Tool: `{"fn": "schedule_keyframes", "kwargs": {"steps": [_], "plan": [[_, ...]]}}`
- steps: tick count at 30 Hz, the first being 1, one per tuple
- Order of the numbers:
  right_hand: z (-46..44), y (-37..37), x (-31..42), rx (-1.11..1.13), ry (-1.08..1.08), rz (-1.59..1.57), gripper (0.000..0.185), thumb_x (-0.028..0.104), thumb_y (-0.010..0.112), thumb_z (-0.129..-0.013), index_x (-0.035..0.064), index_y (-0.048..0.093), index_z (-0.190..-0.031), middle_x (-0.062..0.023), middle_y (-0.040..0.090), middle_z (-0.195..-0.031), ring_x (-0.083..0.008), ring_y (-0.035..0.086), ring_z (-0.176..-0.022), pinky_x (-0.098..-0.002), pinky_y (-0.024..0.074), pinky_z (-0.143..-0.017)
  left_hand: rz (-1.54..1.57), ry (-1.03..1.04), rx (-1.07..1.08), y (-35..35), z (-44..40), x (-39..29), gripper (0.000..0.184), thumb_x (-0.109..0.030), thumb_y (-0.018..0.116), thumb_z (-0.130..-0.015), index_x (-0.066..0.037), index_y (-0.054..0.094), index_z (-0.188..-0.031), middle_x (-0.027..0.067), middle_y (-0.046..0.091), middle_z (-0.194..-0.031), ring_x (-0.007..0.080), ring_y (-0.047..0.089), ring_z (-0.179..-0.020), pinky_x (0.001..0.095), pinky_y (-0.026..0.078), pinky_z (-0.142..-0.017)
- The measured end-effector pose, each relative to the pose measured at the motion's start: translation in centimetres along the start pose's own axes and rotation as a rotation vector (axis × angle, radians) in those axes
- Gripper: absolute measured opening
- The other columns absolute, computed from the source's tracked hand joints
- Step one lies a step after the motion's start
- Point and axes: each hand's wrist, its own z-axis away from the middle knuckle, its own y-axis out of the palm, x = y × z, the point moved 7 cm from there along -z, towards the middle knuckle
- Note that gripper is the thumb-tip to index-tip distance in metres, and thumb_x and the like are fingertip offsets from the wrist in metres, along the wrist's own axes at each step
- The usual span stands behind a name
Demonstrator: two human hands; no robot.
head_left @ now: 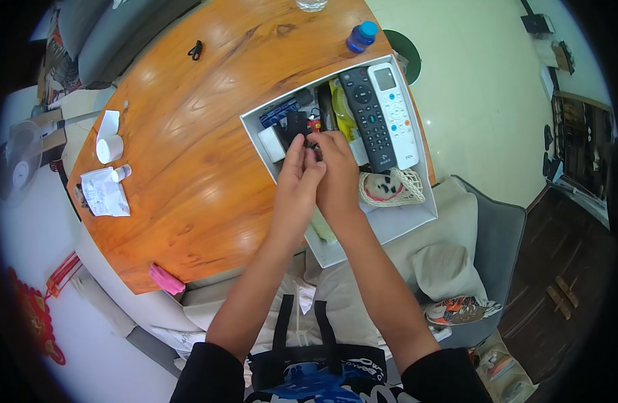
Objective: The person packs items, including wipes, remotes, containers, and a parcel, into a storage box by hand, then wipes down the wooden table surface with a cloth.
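In the head view, centre frame, left hand and right hand meet over the white box, both gripping a small dark object, mostly hidden! Black remote and white remote lie side by side, upper right; the held piece isn't down yet, and what else remains, I can't tell.

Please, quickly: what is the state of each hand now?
Left hand: fingers curled at a small dark item; grip unclear.
Right hand: fingers curled there too; grip unclear.
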Motion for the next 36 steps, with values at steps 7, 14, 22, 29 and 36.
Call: {"fn": "schedule_keyframes", "kwargs": {"steps": [7,14,22,29,36], "plan": [[2.7,-2.4,2.4,-0.060,-0.080,0.032,0.034,-0.003,0.068,-0.079,0.0029,0.064,-0.112,-0.0151,0.062,-0.107,-0.0346,0.062,-0.099,-0.0417,0.0499,-0.085,-0.288,0.219,0.084,-1.1,1.3,-1.7,0.062,-0.005,0.053,-0.095,0.002,0.031,-0.152,0.0211,0.036,-0.154,0.0291,0.034,-0.145,0.0410,0.023,-0.119],[-0.3,-6.8,5.1,-0.168,-0.167,0.104,0.030,-0.003,0.067,-0.082,0.0025,0.064,-0.111,-0.0154,0.063,-0.107,-0.0333,0.062,-0.099,-0.0414,0.0497,-0.086,-0.531,0.573,0.025,0.5,0.4,-6.0,0.057,0.000,0.053,-0.092,0.001,0.039,-0.147,0.0199,0.046,-0.147,0.0310,0.044,-0.138,0.0406,0.031,-0.115],[-16.2,-9.6,0.1,-0.172,-0.170,0.345,0.035,0.014,0.070,-0.082,0.0053,0.064,-0.115,-0.0171,0.065,-0.108,-0.0362,0.063,-0.103,-0.0483,0.0489,-0.087,-0.900,0.722,-0.003,8.0,-9.4,-10.4,0.042,0.001,0.051,-0.091,0.005,0.051,-0.133,0.0281,0.060,-0.127,0.0409,0.058,-0.121,0.0423,0.045,-0.103],[-20.9,-7.5,-3.4,0.071,-0.079,0.339,0.044,0.016,0.075,-0.080,0.0019,0.062,-0.120,-0.0185,0.071,-0.099,-0.0342,0.069,-0.092,-0.0407,0.0533,-0.083,-1.027,0.542,0.074,11.2,-15.9,-9.1,0.027,-0.004,0.056,-0.087,0.004,0.058,-0.113,0.0288,0.066,-0.104,0.0454,0.063,-0.099,0.0506,0.050,-0.086],[-21.4,-7.6,-1.9,0.184,-0.023,0.353,0.035,0.016,0.074,-0.081,0.0046,0.064,-0.112,-0.0163,0.070,-0.105,-0.0353,0.067,-0.097,-0.0446,0.0536,-0.082,-0.899,0.466,0.136,11.5,-16.5,-10.0,0.040,0.004,0.045,-0.090,0.002,0.059,-0.127,0.0210,0.068,-0.109,0.0326,0.067,-0.102,0.0393,0.050,-0.093]]}}
